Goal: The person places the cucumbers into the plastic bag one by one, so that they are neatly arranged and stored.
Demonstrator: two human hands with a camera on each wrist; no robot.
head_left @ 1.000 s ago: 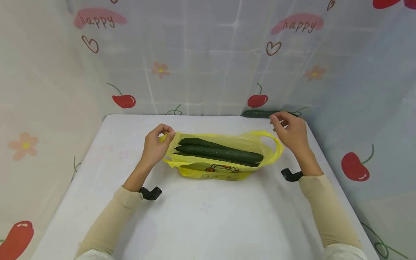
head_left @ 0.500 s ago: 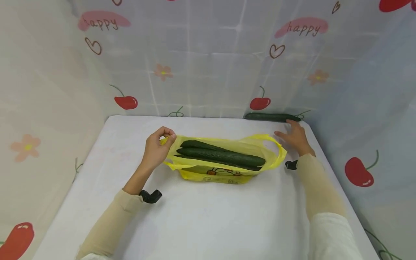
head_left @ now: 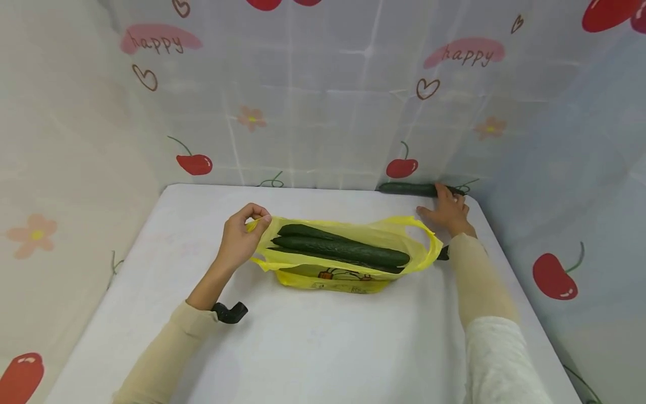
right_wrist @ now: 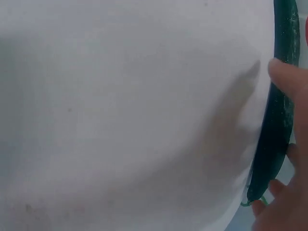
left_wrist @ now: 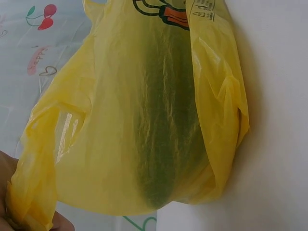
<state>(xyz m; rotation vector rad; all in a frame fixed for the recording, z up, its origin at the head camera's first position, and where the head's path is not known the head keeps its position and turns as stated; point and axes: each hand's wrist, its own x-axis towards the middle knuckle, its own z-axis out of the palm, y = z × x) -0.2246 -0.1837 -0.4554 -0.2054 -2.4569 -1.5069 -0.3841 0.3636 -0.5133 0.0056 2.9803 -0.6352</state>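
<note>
My left hand (head_left: 239, 238) pinches the left handle of a yellow plastic bag (head_left: 330, 280), and the left wrist view shows the handle (left_wrist: 36, 173) bunched in the fingers. Several dark green cucumbers (head_left: 343, 247) lie lengthwise in the bag, seen through its open mouth. The bag's right handle (head_left: 431, 241) stands up in a loop. At the back right edge of the table a single cucumber (head_left: 409, 189) lies against the backdrop. My right hand (head_left: 449, 213) reaches over its right end, fingertips on it and thumb spread toward the bag. In the right wrist view that cucumber (right_wrist: 276, 125) runs along the hand.
A white-covered table (head_left: 323, 348) carries everything. Behind it hangs a printed backdrop (head_left: 313, 112) with cherries and hearts, and similar sheets close off both sides. A black device (head_left: 229, 313) is strapped at the left wrist.
My right hand has moved from above the single cucumber, down to its right end, then slightly left along it with fingers spread. The left hand still holds the bag handle.
</note>
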